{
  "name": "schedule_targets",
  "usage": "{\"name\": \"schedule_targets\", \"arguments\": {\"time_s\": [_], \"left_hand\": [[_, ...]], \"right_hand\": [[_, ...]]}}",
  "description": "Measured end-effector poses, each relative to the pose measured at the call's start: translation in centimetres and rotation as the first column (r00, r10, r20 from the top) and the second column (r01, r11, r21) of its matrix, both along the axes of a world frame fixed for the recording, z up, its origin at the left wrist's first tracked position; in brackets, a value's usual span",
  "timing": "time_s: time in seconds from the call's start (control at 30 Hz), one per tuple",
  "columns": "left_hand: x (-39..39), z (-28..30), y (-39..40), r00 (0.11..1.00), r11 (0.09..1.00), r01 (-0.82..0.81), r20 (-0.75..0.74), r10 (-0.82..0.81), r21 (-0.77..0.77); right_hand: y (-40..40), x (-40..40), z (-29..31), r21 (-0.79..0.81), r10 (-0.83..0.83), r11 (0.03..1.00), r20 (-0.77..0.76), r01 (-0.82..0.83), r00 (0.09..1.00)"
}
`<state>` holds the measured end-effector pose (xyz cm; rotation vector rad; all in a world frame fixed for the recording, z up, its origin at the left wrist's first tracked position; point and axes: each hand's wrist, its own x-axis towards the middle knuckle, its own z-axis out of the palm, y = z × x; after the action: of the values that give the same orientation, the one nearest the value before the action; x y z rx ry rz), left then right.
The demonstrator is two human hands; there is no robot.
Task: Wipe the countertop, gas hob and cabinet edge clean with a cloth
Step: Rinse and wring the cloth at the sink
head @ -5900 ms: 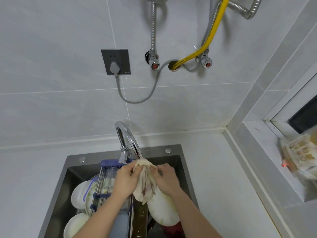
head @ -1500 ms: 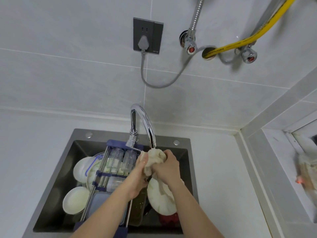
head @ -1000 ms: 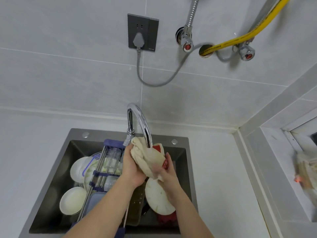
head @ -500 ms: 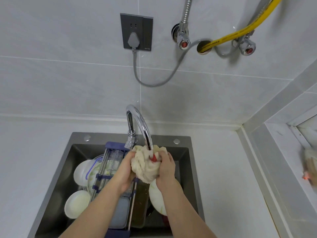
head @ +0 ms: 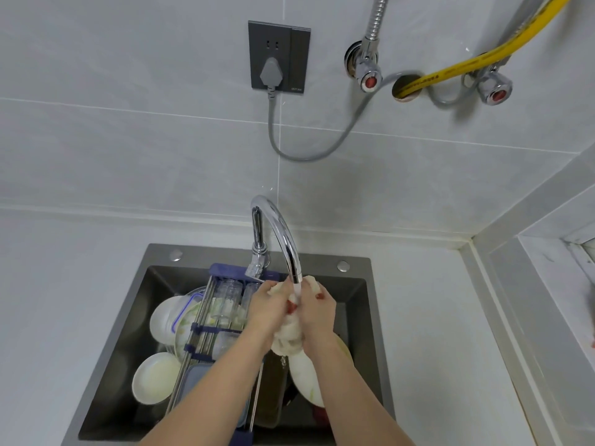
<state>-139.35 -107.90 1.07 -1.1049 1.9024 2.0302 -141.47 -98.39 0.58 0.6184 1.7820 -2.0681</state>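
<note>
Cream fabric with red patches, your cloth [head: 288, 336] is bunched between both hands directly under the tap's spout, over the sink. Water runs from the tap [head: 279, 233] onto the top of the bundle. Your left hand [head: 269, 312] has its fingers curled round the left side of the cloth, and your right hand [head: 317, 313] grips the right side the same way, so the two hands press together with the cloth squeezed between them and a wad of it hanging below your wrists.

Beneath your hands the dark sink [head: 154, 262] is full: white bowls [head: 156, 378] lie at the left, a rack [head: 203, 336] with metal rods and blue crosspieces spans the basin with clear glass jars [head: 227, 304] on it, and a pale plate [head: 306, 378] sits under your right forearm.

Around the sink you have the white countertop [head: 428, 317], meeting the tiled wall behind. On that wall a dark socket [head: 278, 56] holds a grey plug, its cable looping right toward a hole where a yellow hose [head: 476, 59] enters. Two chrome valves [head: 368, 75] with red caps flank the hole.
</note>
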Motion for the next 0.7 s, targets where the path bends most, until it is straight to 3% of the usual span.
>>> {"name": "schedule_targets", "arguments": {"time_s": [0.13,0.33,0.37,0.47,0.53,0.7], "left_hand": [[-0.8,-0.7,0.1,0.988,0.947,0.148,0.004,-0.153,-0.286],[-0.6,-0.6,0.1,0.967,0.923,0.115,-0.170,-0.188,-0.367],[-0.4,-0.4,-0.1,0.963,0.945,0.089,-0.216,-0.162,-0.314],[-0.4,0.6,-1.3,0.975,0.996,-0.057,-0.211,0.071,0.074],[-0.3,0.4,-1.7,0.972,0.962,-0.114,-0.174,0.160,0.247],[0.4,-0.5,-2.3,0.945,0.851,-0.222,-0.109,0.307,0.475]], "right_hand": [[0.2,0.2,0.4,-0.017,-0.043,0.999,0.053,0.044,0.998],[0.6,0.8,-0.3,-0.186,-0.066,0.977,0.193,0.103,0.979],[1.0,0.8,-0.5,-0.223,-0.028,0.971,0.231,0.081,0.973],[2.4,1.3,-1.6,-0.305,0.023,0.948,0.344,0.088,0.939],[3.5,2.0,-2.4,-0.321,0.033,0.942,0.388,0.101,0.921],[5.4,2.7,-3.2,-0.454,0.112,0.888,0.365,0.071,0.924]]}}
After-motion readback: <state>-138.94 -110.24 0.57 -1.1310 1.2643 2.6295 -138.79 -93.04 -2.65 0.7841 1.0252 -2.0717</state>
